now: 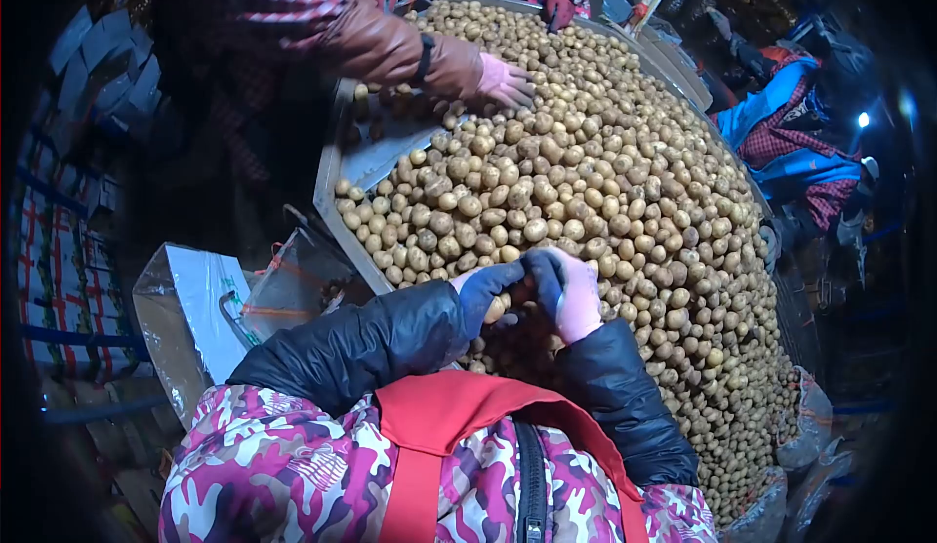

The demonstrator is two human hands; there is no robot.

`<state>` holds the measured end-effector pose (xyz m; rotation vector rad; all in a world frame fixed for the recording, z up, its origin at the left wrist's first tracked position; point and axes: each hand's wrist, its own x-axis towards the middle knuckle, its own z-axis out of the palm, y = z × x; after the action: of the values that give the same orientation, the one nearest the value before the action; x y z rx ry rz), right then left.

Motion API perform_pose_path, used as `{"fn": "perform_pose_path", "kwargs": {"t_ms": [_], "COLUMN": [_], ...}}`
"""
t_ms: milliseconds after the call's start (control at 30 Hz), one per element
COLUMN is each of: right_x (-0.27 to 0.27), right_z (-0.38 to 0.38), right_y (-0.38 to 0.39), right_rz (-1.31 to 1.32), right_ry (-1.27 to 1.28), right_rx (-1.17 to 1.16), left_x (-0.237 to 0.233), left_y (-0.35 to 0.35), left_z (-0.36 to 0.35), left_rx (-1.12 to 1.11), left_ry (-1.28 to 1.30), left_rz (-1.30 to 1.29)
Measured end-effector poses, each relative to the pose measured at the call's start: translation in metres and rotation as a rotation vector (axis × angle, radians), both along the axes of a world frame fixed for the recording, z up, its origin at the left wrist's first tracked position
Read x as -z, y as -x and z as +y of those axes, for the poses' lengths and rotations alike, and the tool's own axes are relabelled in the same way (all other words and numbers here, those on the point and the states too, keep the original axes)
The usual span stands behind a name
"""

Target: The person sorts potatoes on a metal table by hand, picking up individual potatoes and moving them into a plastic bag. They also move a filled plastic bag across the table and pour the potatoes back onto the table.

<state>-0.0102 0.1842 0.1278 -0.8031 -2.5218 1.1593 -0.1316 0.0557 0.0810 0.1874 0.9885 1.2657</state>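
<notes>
Small round tan potatoes [576, 172] cover the broad table in front of me in a deep heap. Above the near edge of the heap my left hand [481, 297] and my right hand [566, 294], in pink gloves with dark blue palms and fingers, meet at the fingertips. The fingers of my left hand curl in, and a tan potato [497, 307] shows against its palm. My right hand is also curled, its fingers bent downward; whatever is inside it is hidden.
Across the table's left side [342, 167], a co-worker's pink-gloved hand [505, 81] lies on the heap. Other people stand at the far edge and right. A carton with clear plastic [200, 299] stands at left, and plastic bags [810, 421] lie at lower right.
</notes>
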Motion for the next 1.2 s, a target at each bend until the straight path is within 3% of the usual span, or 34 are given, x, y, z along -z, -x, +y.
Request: {"fn": "perform_pose_path", "kwargs": {"t_ms": [100, 167, 233, 300, 367, 400, 467, 500, 533, 567, 600, 633, 667, 700, 733, 767, 833, 900, 1033, 1100, 1200], "right_x": [0.017, -0.001, -0.003, -0.009, 0.003, 0.006, 0.016, 0.021, 0.02, 0.018, 0.024, 0.029, 0.03, 0.032, 0.036, 0.041, 0.045, 0.044, 0.059, 0.061, 0.068], "right_z": [0.002, 0.012, 0.017, 0.026, 0.046, 0.056, 0.073, 0.079, 0.07, 0.06, 0.052, 0.046, 0.038, 0.029, 0.021, 0.013, 0.0, -0.01, -0.022, -0.029, -0.031], "right_y": [0.011, 0.006, 0.012, 0.015, 0.015, 0.009, -0.01, -0.023, -0.031, -0.04, -0.051, -0.063, -0.072, -0.079, -0.086, -0.093, -0.103, -0.108, -0.122, -0.124, -0.122], "right_rz": [0.239, 0.143, 0.245, 0.373, 0.461, 0.467, 0.442, 0.38, 0.331, 0.284, 0.26, 0.277, 0.213, 0.151, 0.105, 0.059, 0.015, -0.056, -0.223, -0.345, -0.377], "right_ry": [0.414, 0.885, 0.835, 0.679, 0.213, 0.108, -0.081, -0.282, -0.305, -0.326, -0.386, -0.439, -0.535, -0.631, -0.633, -0.631, -0.637, -0.674, -0.698, -0.736, -0.76], "right_rx": [0.132, 0.192, 0.291, 0.431, 0.498, 0.486, 0.484, 0.449, 0.461, 0.471, 0.433, 0.377, 0.344, 0.309, 0.306, 0.306, 0.277, 0.263, 0.296, 0.259, 0.268], "left_x": [0.015, 0.005, 0.014, -0.008, -0.006, 0.005, 0.011, 0.018, 0.017, 0.032, 0.02, 0.008, 0.042, 0.033, 0.026, 0.034, 0.022, 0.013, 0.019, 0.032, 0.032], "left_y": [0.007, 0.015, 0.025, 0.031, 0.042, 0.052, 0.071, 0.085, 0.097, 0.122, 0.128, 0.113, 0.126, 0.129, 0.114, 0.108, 0.09, 0.07, 0.03, 0.035, 0.054], "left_z": [-0.007, -0.016, -0.033, -0.058, -0.091, -0.108, -0.148, -0.167, -0.183, -0.207, -0.207, -0.213, -0.224, -0.215, -0.208, -0.195, -0.148, -0.091, 0.013, 0.055, 0.096], "left_rx": [-0.074, -0.108, -0.134, -0.185, -0.244, -0.267, -0.409, -0.446, -0.6, -0.523, -0.436, -0.641, -0.501, -0.299, -0.238, -0.25, -0.22, -0.04, 0.213, 0.124, 0.249], "left_ry": [-0.019, -0.031, -0.106, -0.077, -0.183, -0.282, -0.225, -0.214, -0.052, -0.083, -0.281, -0.031, 0.22, 0.469, 0.518, 0.406, 0.119, -0.173, -0.378, -0.403, -0.316], "left_rz": [-0.125, -0.198, -0.353, -0.152, 0.002, 0.004, 0.025, 0.158, -0.059, -0.073, 0.014, 0.061, 0.803, 1.534, 1.71, 1.89, 1.954, 1.971, 2.062, 2.104, 2.143]}}
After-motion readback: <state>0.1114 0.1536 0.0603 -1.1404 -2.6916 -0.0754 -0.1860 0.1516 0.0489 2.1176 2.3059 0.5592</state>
